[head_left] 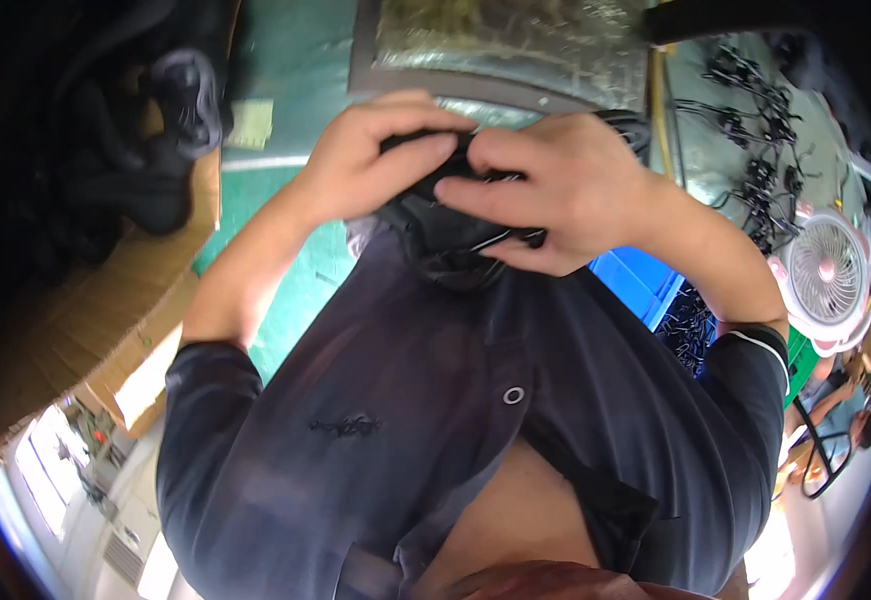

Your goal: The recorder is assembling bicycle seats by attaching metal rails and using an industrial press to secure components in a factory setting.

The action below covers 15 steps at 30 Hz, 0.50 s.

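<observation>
A black, partly glossy, soft-looking piece [446, 240] is held close to my chest, above the near edge of the table; its exact kind is hard to make out. My left hand [371, 155] is closed on its upper left side, thumb and fingers pinching the black material. From the other side my right hand [581, 185] grips it, with the thumb and index finger pressed near the left thumb. Thin bright lines show along its folds beneath the right fingers. Part of the piece is covered by both hands, and more black material [624, 128] shows beyond the right hand.
A cardboard box [86, 365] with bulky black pieces [151, 190] stands at the left. Beyond my hands lies a dark-bordered panel [506, 85] on the green table [291, 60]. Black wiry parts [756, 185], a pink-white fan [826, 270] and a blue bin [636, 285] are at the right.
</observation>
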Available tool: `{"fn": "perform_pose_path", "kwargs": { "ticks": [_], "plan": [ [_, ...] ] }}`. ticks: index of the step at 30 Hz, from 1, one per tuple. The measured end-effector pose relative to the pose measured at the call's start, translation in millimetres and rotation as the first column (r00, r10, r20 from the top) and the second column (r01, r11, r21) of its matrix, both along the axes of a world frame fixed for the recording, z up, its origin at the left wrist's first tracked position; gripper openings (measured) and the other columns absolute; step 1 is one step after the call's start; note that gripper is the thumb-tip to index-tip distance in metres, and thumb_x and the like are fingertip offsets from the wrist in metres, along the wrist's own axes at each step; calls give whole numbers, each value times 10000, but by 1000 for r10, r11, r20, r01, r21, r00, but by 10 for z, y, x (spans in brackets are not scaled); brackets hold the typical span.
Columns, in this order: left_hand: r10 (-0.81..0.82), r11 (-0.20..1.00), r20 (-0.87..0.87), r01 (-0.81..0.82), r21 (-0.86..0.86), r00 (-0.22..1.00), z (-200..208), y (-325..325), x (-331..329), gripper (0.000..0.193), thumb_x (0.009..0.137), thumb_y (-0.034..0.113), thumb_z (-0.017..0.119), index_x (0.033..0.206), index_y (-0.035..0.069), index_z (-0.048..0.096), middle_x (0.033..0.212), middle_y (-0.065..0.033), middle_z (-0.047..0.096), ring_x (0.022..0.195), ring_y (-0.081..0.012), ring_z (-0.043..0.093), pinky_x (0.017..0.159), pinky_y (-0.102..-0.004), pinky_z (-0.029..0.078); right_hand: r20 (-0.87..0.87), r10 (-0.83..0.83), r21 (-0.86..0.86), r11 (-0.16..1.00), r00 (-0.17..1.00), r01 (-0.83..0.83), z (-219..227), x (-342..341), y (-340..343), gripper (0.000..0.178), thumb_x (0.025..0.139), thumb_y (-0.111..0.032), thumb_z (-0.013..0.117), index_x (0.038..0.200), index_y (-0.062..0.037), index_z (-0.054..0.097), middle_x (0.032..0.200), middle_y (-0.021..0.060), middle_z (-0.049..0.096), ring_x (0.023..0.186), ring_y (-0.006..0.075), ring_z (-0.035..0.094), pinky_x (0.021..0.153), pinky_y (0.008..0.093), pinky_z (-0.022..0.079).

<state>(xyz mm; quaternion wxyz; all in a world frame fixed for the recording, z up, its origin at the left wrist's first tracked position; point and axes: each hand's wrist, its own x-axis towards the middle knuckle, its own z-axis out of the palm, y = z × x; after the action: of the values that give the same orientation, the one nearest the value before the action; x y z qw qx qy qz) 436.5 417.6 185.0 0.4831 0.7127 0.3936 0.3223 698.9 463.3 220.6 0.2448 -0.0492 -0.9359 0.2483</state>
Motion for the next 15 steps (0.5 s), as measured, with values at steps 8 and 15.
{"fn": "perform_pose_path", "kwargs": {
  "ticks": [8, 15],
  "plan": [
    [509, 829, 149, -436, -349, 848, -42, 218, 179, 263, 1045, 134, 716, 1241, -36, 759, 1162, -58, 737, 1068, -138, 667, 951, -268, 515, -100, -565, -48, 825, 819, 564, 181, 420, 228, 815, 734, -312, 928, 1437, -55, 606, 1453, 238, 570, 1338, 436, 571, 1114, 486, 488],
    [632, 775, 274, -584, -242, 725, -293, 671, 913, 324, 1066, 220, 708, 1265, -36, 691, 1198, -122, 735, 1087, -183, 682, 989, -307, 522, -28, -918, -222, 391, 395, 893, -621, 217, 303, 514, 902, -302, 750, 1223, 87, 651, 1190, 283, 690, 1010, 459, 716, 883, 498, 604]
  ]
}}
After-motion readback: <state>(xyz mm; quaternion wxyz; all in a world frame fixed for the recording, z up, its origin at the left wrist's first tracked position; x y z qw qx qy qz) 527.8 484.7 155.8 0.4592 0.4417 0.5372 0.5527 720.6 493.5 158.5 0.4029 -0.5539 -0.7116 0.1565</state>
